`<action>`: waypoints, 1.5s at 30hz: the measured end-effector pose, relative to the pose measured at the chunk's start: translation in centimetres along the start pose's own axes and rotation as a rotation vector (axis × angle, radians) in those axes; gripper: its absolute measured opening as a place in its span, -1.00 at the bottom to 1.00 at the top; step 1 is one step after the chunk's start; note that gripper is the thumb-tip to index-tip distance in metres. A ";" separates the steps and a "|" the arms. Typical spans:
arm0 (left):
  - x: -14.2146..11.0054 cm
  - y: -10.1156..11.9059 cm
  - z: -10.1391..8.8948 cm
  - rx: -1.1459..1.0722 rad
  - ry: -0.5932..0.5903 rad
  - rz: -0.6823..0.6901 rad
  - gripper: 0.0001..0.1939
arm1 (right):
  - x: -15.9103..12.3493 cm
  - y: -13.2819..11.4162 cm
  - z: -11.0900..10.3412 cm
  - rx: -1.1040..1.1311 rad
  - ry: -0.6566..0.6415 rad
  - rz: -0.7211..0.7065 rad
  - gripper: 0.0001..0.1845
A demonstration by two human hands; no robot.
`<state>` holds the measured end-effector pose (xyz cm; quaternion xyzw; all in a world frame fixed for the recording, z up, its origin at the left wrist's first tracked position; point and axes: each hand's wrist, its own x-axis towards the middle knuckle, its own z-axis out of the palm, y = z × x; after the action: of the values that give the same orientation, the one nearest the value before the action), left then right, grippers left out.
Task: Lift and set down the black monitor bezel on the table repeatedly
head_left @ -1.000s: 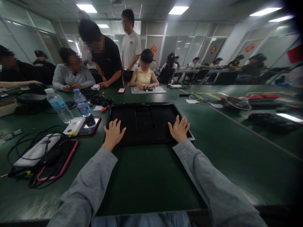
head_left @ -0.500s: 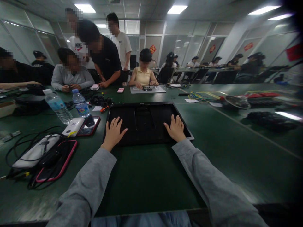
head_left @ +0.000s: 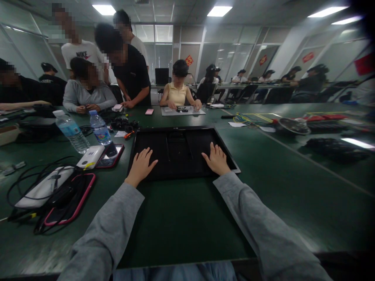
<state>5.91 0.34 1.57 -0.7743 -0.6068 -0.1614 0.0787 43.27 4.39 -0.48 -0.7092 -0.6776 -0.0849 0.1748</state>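
Note:
A shallow black rectangular frame (head_left: 178, 171), like a monitor's housing, lies flat on the green table in front of me. Its inside is dark, with a recessed bracket shape (head_left: 179, 150) near the middle. Over its left part rests my left hand (head_left: 142, 166), palm down with the fingers stretched out. My right hand (head_left: 217, 159) lies likewise on the right part, thumb spread away from the other fingers. Neither hand grips anything. At the frame's lower right corner a strip of light grey edge shows. Whether the palms press on the frame is hidden.
Two water bottles (head_left: 72, 132) stand left of the frame. Nearby lie a white power bank (head_left: 90, 157), a phone (head_left: 113, 157), a pink-edged phone (head_left: 84, 199) and tangled black cables. A metal bowl-like object (head_left: 293, 125) sits at right. Across the table, a person (head_left: 177, 91) handles small parts.
My right hand has shifted slightly left on the frame, and my left hand's fingers have moved slightly right. The frame stays put. Two standing people in the background have moved left.

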 end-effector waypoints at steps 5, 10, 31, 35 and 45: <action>-0.1 0.1 -0.1 0.003 0.013 -0.004 -0.38 | 0.0 -0.1 0.1 -0.007 0.000 0.001 -0.11; -0.1 0.4 -0.6 0.025 0.070 0.017 -0.41 | 0.0 0.0 0.1 0.042 0.058 0.008 -0.13; -1.1 5.5 -0.4 0.000 0.039 0.100 -0.33 | -4.4 -8.3 -0.7 0.128 0.123 -0.276 -0.22; -1.0 5.3 -0.2 -0.020 -0.003 0.097 -0.35 | -4.2 -8.1 -0.1 0.131 0.115 -0.271 -0.24; -0.8 4.7 -1.2 -0.099 0.198 0.082 -0.47 | -3.2 -6.6 -0.8 0.252 0.227 -0.266 -0.35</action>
<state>10.05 -1.99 2.78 -0.7816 -0.5552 -0.2635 0.1065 36.65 1.24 0.01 -0.5720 -0.7466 -0.1012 0.3243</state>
